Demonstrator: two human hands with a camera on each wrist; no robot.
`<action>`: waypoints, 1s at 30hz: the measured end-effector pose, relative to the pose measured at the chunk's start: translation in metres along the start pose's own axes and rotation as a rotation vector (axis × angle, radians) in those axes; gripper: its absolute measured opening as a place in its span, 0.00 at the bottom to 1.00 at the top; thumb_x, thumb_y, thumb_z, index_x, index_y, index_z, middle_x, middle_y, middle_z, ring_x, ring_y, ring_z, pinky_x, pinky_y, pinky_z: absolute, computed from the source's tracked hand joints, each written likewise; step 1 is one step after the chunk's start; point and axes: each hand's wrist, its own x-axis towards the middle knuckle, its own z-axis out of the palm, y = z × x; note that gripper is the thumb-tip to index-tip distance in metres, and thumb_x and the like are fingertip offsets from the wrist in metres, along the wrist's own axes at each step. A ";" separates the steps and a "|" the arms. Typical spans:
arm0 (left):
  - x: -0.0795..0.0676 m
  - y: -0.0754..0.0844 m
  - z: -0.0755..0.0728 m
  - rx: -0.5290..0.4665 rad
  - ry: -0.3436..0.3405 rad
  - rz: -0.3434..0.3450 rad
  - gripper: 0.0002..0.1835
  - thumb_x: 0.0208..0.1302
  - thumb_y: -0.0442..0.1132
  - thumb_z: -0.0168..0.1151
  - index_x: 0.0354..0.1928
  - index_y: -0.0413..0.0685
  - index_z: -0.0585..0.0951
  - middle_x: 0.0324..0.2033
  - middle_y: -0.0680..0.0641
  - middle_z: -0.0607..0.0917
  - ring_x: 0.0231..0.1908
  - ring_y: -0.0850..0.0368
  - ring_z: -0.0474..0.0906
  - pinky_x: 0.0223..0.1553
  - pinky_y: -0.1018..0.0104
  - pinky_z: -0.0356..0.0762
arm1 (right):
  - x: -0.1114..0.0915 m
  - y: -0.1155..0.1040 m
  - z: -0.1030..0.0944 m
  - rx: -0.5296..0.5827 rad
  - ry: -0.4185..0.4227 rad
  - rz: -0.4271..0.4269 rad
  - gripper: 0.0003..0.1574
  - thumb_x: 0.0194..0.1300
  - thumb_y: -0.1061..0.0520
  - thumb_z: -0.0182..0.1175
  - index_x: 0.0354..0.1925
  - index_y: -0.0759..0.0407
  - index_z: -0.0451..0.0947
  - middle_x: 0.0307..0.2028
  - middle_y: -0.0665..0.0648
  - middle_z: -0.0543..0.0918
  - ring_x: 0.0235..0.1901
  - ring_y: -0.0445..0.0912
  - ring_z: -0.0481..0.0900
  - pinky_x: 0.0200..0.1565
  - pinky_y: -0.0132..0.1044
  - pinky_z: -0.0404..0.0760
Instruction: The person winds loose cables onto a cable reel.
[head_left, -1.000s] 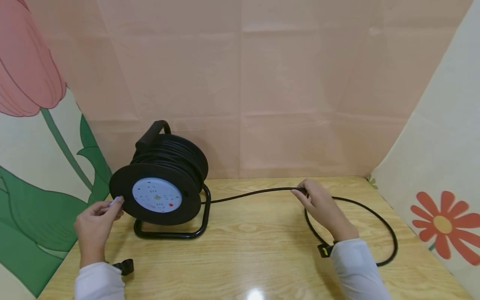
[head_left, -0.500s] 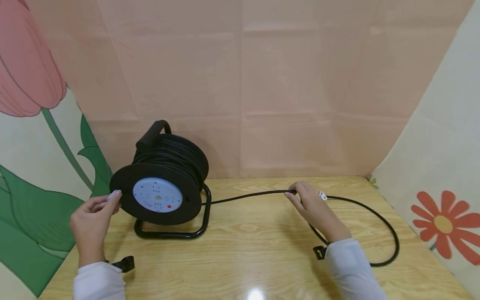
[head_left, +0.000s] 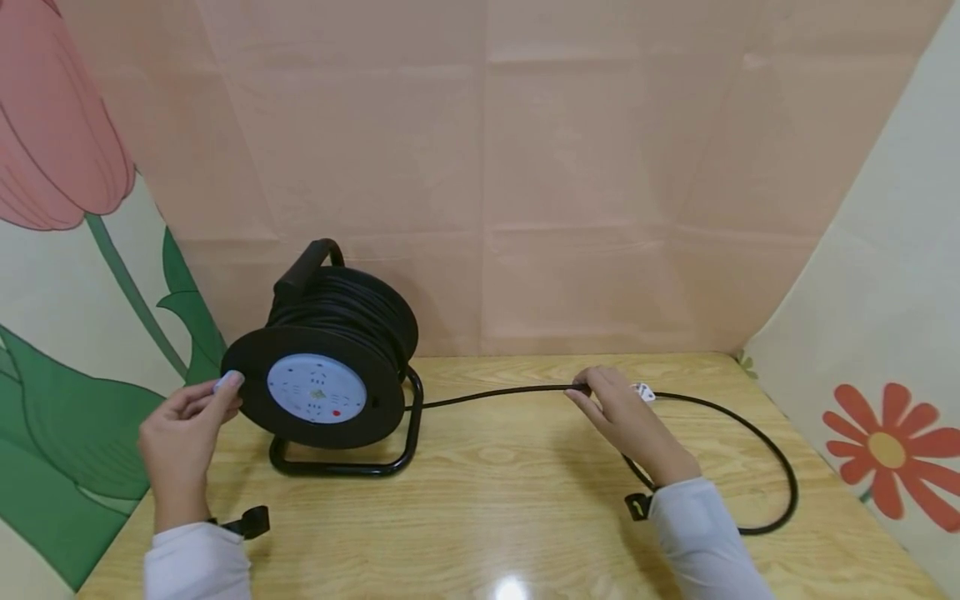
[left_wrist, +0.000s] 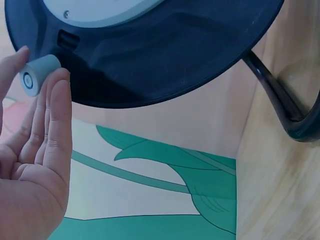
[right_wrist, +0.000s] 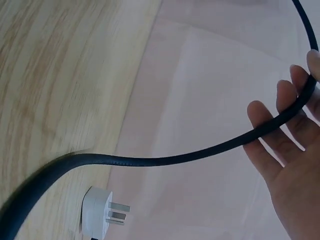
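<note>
A black cable reel (head_left: 341,307) with a pale round socket panel (head_left: 317,389) stands tilted toward me at the left of the table. My left hand (head_left: 180,433) is at its left edge, pinching a small grey crank knob (left_wrist: 41,74) between thumb and fingertips. From the reel, a black cable (head_left: 498,391) runs right to my right hand (head_left: 621,417). Thumb and fingers pinch it there, and in the right wrist view it crosses the inside of several fingers. Beyond that hand the cable makes a wide loop. A white three-pin plug (right_wrist: 97,212) lies just behind the right hand.
The reel rests on a black tubular stand (head_left: 345,471) and has a carrying handle (head_left: 303,271) on top. The wooden table (head_left: 480,492) ends at a pink backdrop (head_left: 585,208). Flower-printed sheets (head_left: 840,350) flank it on both sides.
My left hand has moved the knob slightly up, and the reel has turned a little clockwise. My right hand has shifted left and slightly nearer with the cable, and the plug has come into view.
</note>
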 end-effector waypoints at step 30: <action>-0.017 0.019 0.023 -0.068 0.040 0.206 0.22 0.52 0.43 0.80 0.49 0.44 0.88 0.37 0.54 0.87 0.36 0.63 0.83 0.36 0.82 0.77 | 0.002 -0.025 0.019 0.242 -0.222 0.092 0.13 0.79 0.42 0.49 0.39 0.44 0.73 0.20 0.44 0.68 0.18 0.36 0.62 0.23 0.33 0.68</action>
